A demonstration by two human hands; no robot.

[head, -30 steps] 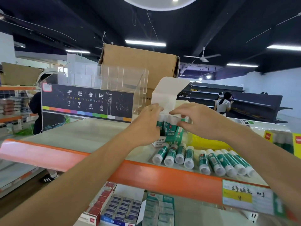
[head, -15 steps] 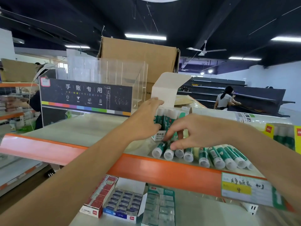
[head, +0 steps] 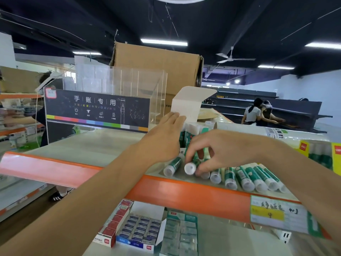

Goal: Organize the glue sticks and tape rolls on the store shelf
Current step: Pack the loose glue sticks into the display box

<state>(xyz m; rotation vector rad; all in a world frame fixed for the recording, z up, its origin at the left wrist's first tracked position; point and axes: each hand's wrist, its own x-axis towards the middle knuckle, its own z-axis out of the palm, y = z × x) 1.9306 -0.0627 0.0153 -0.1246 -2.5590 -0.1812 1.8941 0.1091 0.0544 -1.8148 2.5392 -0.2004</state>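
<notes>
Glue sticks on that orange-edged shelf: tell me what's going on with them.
A person is sorting glue sticks on the shelf. The left hand lies with straight fingers against the side of an open white box that holds upright sticks. The right hand pinches one glue stick near its white cap, at the left end of a row of glue sticks lying side by side with caps toward the shelf edge. No tape rolls can be made out.

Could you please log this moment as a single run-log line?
left hand: rests on open glue stick box | right hand: pinches glue stick at row of glue sticks on shelf
</notes>
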